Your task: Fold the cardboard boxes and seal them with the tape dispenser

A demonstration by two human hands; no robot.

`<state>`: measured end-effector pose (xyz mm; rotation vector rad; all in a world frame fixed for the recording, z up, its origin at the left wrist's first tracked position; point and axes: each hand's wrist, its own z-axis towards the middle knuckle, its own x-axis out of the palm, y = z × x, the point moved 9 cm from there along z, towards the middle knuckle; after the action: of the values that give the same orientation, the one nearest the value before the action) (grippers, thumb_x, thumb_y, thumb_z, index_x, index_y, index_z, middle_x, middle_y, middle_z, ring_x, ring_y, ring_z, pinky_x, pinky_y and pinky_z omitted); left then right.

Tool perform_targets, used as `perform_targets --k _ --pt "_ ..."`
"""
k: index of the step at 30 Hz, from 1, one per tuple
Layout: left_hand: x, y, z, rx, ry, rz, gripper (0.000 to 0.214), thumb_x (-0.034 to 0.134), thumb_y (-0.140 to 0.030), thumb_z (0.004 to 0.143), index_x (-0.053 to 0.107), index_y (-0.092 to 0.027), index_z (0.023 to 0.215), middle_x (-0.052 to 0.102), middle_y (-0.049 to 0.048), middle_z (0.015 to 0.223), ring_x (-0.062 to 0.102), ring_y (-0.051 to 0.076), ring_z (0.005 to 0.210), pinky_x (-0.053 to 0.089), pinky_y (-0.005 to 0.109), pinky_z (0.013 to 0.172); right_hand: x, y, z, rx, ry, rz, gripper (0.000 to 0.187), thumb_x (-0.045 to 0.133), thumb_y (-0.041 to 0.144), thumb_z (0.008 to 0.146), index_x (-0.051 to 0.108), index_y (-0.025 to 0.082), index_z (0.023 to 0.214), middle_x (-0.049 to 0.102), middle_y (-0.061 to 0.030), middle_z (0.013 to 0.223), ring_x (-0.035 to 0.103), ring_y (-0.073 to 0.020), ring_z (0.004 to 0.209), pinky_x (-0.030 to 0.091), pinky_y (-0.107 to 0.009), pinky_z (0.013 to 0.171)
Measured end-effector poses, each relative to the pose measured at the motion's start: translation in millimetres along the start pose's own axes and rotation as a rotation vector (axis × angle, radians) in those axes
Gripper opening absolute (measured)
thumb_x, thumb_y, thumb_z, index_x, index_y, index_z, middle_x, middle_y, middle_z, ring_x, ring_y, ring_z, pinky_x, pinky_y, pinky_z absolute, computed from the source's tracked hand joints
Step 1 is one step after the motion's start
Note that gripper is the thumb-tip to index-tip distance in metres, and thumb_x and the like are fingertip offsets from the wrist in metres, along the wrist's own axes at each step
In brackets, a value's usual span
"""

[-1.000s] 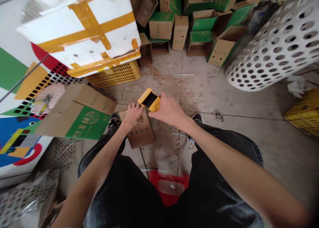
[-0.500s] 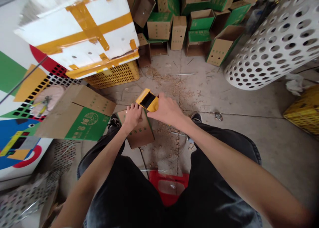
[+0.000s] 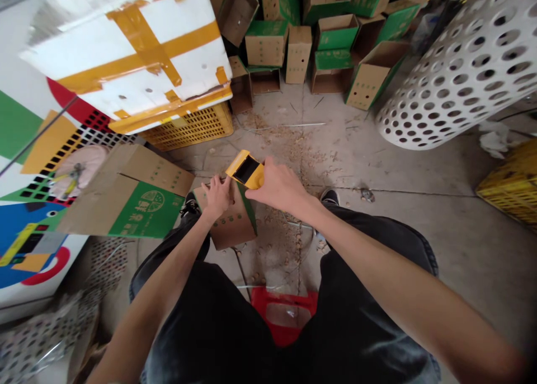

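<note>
My left hand [image 3: 218, 197] lies over the upper edge of a small cardboard box [image 3: 234, 227], its fingers curled across the top. The brown box has a green side and stands on the floor between my feet. Wrapped in my right hand [image 3: 281, 185] is a yellow stapler-like tool [image 3: 246, 170] with a dark rectangular opening. The tool's front end meets the box's top edge close to my left fingertips; exact contact is hidden. Left of these, a larger open carton [image 3: 146, 205] with a green printed panel leans near my left foot.
Several green-and-brown cartons [image 3: 298, 54] are heaped at the back. A taped white foam box [image 3: 138, 48] rests on a yellow crate [image 3: 193, 128]. To the right stands a white perforated basket [image 3: 444, 99]. Chips litter the floor [image 3: 302, 143]; a red stool [image 3: 285, 328] shows below me.
The small box has tilted slightly and shows more of its green side. My left fingers have spread and shifted a little left, and the yellow tool has moved slightly left.
</note>
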<state>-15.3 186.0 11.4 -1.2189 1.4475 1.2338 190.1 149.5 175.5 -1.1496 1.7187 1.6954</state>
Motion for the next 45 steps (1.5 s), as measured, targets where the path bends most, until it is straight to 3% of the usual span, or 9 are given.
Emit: perform_targets --k 15,21,28,34,37,40,45 --pt "-1.7 -1.5 0.1 -0.013 -0.019 0.008 0.075 0.076 -0.024 0.074 0.046 -0.025 0.142 0.053 0.0160 0.139 0.047 0.036 0.129 0.032 0.061 0.112 1.6 -3.8 0.7 0.001 -0.002 -0.031 0.064 0.073 0.050 0.070 0.054 0.011 0.117 0.071 -0.0175 0.097 0.069 -0.0333 0.091 0.051 -0.040 0.069" --pt "-3.3 -8.9 -3.6 -0.005 -0.049 0.053 0.066 0.068 -0.023 0.078 0.047 -0.020 0.141 0.051 0.0186 0.142 0.043 0.036 0.131 0.033 0.058 0.111 2.2 -2.9 0.4 0.012 0.004 -0.013 0.062 0.073 0.045 0.071 0.055 0.010 0.118 0.072 -0.0176 0.097 0.069 -0.0334 0.093 0.051 -0.040 0.071" --pt "4.2 -2.9 4.8 0.114 0.095 0.065 0.075 0.076 -0.042 0.076 0.046 -0.022 0.142 0.049 0.0203 0.144 0.039 0.042 0.135 0.036 0.064 0.106 1.4 -3.4 -0.5 0.009 0.000 0.003 0.059 0.073 0.041 0.070 0.056 0.010 0.117 0.072 -0.0172 0.098 0.069 -0.0322 0.091 0.050 -0.040 0.071" --pt "2.4 5.9 11.7 0.212 0.209 0.046 0.080 0.081 -0.042 0.073 0.044 -0.027 0.142 0.047 0.0162 0.149 0.040 0.039 0.137 0.038 0.059 0.106 0.9 -2.4 0.4 0.002 -0.003 -0.001 0.058 0.072 0.043 0.071 0.055 0.011 0.116 0.072 -0.0165 0.098 0.069 -0.0312 0.090 0.050 -0.039 0.071" --pt "-1.3 -2.0 9.1 0.274 0.202 0.047 0.075 0.080 -0.037 0.075 0.045 -0.023 0.140 0.049 0.0162 0.147 0.041 0.037 0.136 0.038 0.053 0.106 1.0 -1.2 0.2 0.001 0.006 -0.006 0.058 0.072 0.042 0.070 0.055 0.011 0.117 0.072 -0.0163 0.098 0.069 -0.0311 0.089 0.050 -0.039 0.071" --pt "-6.6 -2.4 8.4 0.243 0.144 0.064 0.076 0.083 -0.044 0.074 0.049 -0.021 0.138 0.054 0.0190 0.140 0.045 0.038 0.132 0.038 0.049 0.106 0.2 0.0 -0.4 -0.004 0.006 -0.001 0.057 0.071 0.042 0.070 0.055 0.011 0.115 0.072 -0.0166 0.098 0.069 -0.0312 0.088 0.049 -0.039 0.070" --pt "-9.4 6.3 8.6 0.206 0.141 0.057 0.068 0.078 -0.059 0.078 0.058 -0.029 0.136 0.057 0.0167 0.132 0.051 0.040 0.123 0.041 0.052 0.102 -0.8 -0.1 -0.3 -0.012 0.002 0.011 0.060 0.072 0.044 0.070 0.056 0.010 0.116 0.072 -0.0173 0.099 0.069 -0.0317 0.091 0.050 -0.038 0.071"
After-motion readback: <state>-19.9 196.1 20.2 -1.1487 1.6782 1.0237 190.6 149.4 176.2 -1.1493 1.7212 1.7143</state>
